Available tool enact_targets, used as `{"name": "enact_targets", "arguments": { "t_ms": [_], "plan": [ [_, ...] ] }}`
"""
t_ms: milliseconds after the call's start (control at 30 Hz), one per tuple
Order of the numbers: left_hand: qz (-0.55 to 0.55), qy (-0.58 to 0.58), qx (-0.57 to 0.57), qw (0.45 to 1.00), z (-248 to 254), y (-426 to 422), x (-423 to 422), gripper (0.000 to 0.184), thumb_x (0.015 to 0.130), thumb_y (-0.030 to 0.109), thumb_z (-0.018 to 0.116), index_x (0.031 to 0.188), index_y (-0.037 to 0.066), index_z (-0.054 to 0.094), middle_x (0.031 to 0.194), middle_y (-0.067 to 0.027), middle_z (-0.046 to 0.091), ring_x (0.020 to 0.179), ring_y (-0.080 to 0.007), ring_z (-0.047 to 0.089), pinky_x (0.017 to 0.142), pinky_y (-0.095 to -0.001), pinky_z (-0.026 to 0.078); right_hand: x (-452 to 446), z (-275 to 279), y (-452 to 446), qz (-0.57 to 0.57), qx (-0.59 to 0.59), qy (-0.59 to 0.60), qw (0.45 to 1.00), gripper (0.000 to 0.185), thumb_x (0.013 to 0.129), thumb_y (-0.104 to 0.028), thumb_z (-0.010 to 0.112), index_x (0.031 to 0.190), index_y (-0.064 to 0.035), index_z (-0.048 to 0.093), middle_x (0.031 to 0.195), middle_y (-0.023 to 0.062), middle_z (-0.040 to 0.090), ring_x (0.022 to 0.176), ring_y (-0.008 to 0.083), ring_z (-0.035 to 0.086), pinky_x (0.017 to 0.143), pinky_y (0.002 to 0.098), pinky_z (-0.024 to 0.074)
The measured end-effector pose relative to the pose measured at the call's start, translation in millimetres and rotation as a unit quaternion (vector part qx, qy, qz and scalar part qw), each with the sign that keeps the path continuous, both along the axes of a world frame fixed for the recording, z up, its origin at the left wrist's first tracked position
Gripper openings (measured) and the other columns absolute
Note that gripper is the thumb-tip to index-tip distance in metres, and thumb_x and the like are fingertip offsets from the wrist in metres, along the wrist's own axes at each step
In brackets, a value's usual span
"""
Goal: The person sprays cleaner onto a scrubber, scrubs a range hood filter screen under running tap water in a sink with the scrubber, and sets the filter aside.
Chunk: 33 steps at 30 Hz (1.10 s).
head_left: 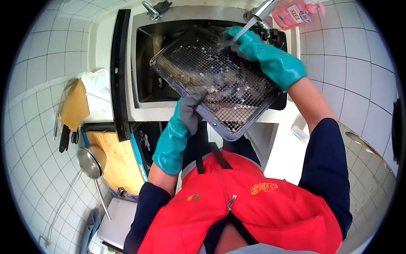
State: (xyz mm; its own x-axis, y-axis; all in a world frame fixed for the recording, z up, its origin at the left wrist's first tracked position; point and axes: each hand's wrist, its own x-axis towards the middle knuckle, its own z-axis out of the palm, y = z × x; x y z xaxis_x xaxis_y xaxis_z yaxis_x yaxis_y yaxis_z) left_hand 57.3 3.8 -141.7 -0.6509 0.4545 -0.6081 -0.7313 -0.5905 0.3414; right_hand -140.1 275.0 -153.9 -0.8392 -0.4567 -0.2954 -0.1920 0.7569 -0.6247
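Note:
A dirty, dark-framed mesh filter panel (213, 74) is held tilted over the black sink, its near corner jutting past the front edge. Pale flecks and grime cover the mesh. My left hand (191, 111), in a teal glove with a grey palm, is closed on the panel's near left frame. On the far right edge of the panel is my right hand (247, 42), gloved in teal too, gripping there. Water from the faucet (265, 9) runs onto the mesh right beside that hand. Spray blurs its fingertips, which are partly hidden.
The sink (146, 91) has a metal rim. A pink soap bottle (296, 15) stands at its back right. A long black strip (120, 76) lies left of the sink. Farther left are a knife holder (75, 103), a metal strainer (91, 161) and a wooden cutting board (116, 158).

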Motion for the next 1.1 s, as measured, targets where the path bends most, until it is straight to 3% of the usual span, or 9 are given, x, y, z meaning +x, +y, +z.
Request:
{"name": "enact_targets", "arguments": {
  "t_ms": [167, 200, 233, 300, 500, 767, 833, 933, 1100],
  "plan": [
    [-0.025, 0.047, 0.014, 0.998, -32.4, -39.6, 4.6, 0.037, 0.103, 0.023, 0.055, 0.130, -0.001, 0.062, 0.123, -0.0122, 0.068, 0.118, -0.0252, 0.066, 0.106, -0.0420, 0.054, 5.2, 11.7, 11.9, -0.184, -0.131, -0.125, 0.966, 0.042, 0.093, -0.014, 0.068, 0.134, -0.0029, 0.065, 0.126, 0.0119, 0.071, 0.111, 0.0239, 0.067, 0.101, 0.0363, 0.0499],
    [-0.091, 0.423, -0.260, 0.864, -43.4, -46.1, 11.3, 0.033, 0.099, 0.020, 0.060, 0.124, -0.001, 0.066, 0.122, -0.0124, 0.068, 0.117, -0.0267, 0.066, 0.105, -0.0428, 0.054, 7.4, 25.2, 17.6, -0.133, -0.106, -0.119, 0.978, 0.041, 0.096, -0.020, 0.065, 0.133, -0.0026, 0.065, 0.125, 0.0119, 0.071, 0.111, 0.0244, 0.067, 0.101, 0.0362, 0.0495],
    [-0.089, 0.425, -0.260, 0.862, -25.1, -46.3, -2.4, 0.033, 0.099, 0.020, 0.060, 0.124, -0.001, 0.066, 0.122, -0.0124, 0.068, 0.117, -0.0267, 0.066, 0.105, -0.0428, 0.054, 9.0, 33.1, 25.6, -0.082, -0.080, -0.112, 0.987, 0.042, 0.099, -0.026, 0.062, 0.133, -0.0023, 0.065, 0.124, 0.0119, 0.071, 0.111, 0.0249, 0.067, 0.101, 0.0362, 0.0490],
    [-0.067, -0.021, 0.115, 0.991, 3.5, -50.3, -33.2, 0.031, 0.094, 0.018, 0.064, 0.119, 0.001, 0.068, 0.121, -0.0131, 0.068, 0.114, -0.0281, 0.067, 0.103, -0.0439, 0.056, 3.6, 9.5, 39.8, -0.027, -0.079, -0.104, 0.991, 0.045, 0.100, -0.032, 0.059, 0.134, -0.0028, 0.065, 0.121, 0.0111, 0.073, 0.109, 0.0232, 0.068, 0.100, 0.0368, 0.0519],
    [-0.111, -0.081, 0.126, 0.982, -7.4, -74.6, -63.4, 0.032, 0.092, 0.018, 0.065, 0.119, 0.002, 0.069, 0.113, -0.0131, 0.073, 0.100, -0.0283, 0.072, 0.097, -0.0449, 0.059, 30.0, 24.0, 41.2, -0.161, -0.388, -0.505, 0.754, 0.033, 0.101, -0.014, 0.054, 0.128, 0.0002, 0.066, 0.120, 0.0113, 0.072, 0.101, 0.0165, 0.071, 0.093, 0.0304, 0.0575],
    [-0.061, -0.120, -0.167, 0.977, -2.4, -88.3, -117.8, 0.028, 0.102, 0.024, 0.059, 0.109, -0.002, 0.069, 0.103, -0.0154, 0.075, 0.078, -0.0254, 0.074, 0.071, -0.0404, 0.064, 75.9, 46.2, 19.6, -0.327, -0.359, -0.361, 0.796, 0.036, 0.099, -0.008, 0.052, 0.133, -0.0024, 0.061, 0.122, 0.0091, 0.069, 0.109, 0.0180, 0.066, 0.096, 0.0324, 0.0535],
    [-0.129, 0.210, -0.215, 0.945, -60.9, -123.1, -112.3, 0.025, 0.105, 0.014, 0.053, 0.115, -0.003, 0.069, 0.105, -0.0163, 0.075, 0.080, -0.0231, 0.075, 0.071, -0.0364, 0.064, 87.1, 43.0, 23.7, -0.346, -0.364, -0.328, 0.800, 0.035, 0.095, -0.015, 0.062, 0.128, -0.0031, 0.063, 0.112, 0.0106, 0.073, 0.099, 0.0210, 0.071, 0.088, 0.0309, 0.0571],
    [0.001, 0.085, -0.113, 0.990, -15.9, -101.1, -101.6, 0.028, 0.103, 0.005, 0.054, 0.128, -0.002, 0.063, 0.109, -0.0169, 0.075, 0.085, -0.0221, 0.076, 0.074, -0.0328, 0.065, 109.8, 19.0, 28.2, -0.059, -0.118, 0.182, 0.974, 0.068, 0.060, -0.001, 0.084, 0.123, -0.0005, 0.060, 0.120, 0.0165, 0.067, 0.109, 0.0289, 0.065, 0.097, 0.0397, 0.0520],
    [0.031, 0.134, -0.133, 0.981, -28.0, -102.7, -117.8, 0.044, 0.103, 0.005, 0.055, 0.145, -0.003, 0.051, 0.134, -0.0207, 0.066, 0.118, -0.0251, 0.069, 0.100, -0.0342, 0.060, 126.3, 2.6, 47.6, -0.033, -0.175, 0.203, 0.963, 0.070, 0.064, -0.002, 0.083, 0.126, -0.0007, 0.050, 0.133, 0.0201, 0.059, 0.118, 0.0294, 0.060, 0.104, 0.0386, 0.0471]
  ]
}}
